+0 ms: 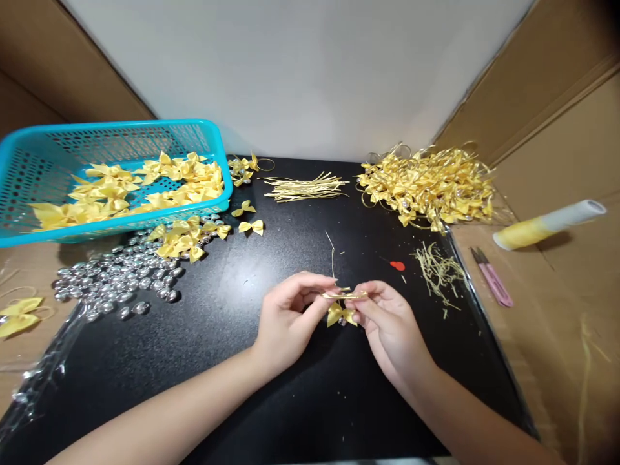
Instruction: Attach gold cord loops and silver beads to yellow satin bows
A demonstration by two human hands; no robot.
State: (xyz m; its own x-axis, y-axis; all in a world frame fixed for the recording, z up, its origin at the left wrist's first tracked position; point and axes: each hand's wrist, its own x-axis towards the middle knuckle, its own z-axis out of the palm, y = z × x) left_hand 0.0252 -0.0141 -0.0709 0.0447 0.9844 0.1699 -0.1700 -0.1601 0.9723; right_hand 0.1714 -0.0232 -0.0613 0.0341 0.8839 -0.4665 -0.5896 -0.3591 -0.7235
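Both hands meet over the middle of the black table. My left hand (295, 310) pinches the left part of a gold cord (345, 296) between thumb and fingers. At its other end, my right hand (387, 313) pinches the same cord. Just below hangs a yellow ribbon bow (338, 314) with a silver bead under it, close to the right fingertips. A thin loose strand (332, 255) rises from beside the left fingertips. How the cord joins the bow is partly hidden by the fingers.
A blue basket (223, 155) of yellow bows stands back left, with silver beads (130, 271) before it. Gold cord pieces (305, 187) lie at the back. Finished-looking bows with cords (431, 184) are heaped right, near cord scraps (438, 268), pink snips (494, 278) and a roll (547, 224).
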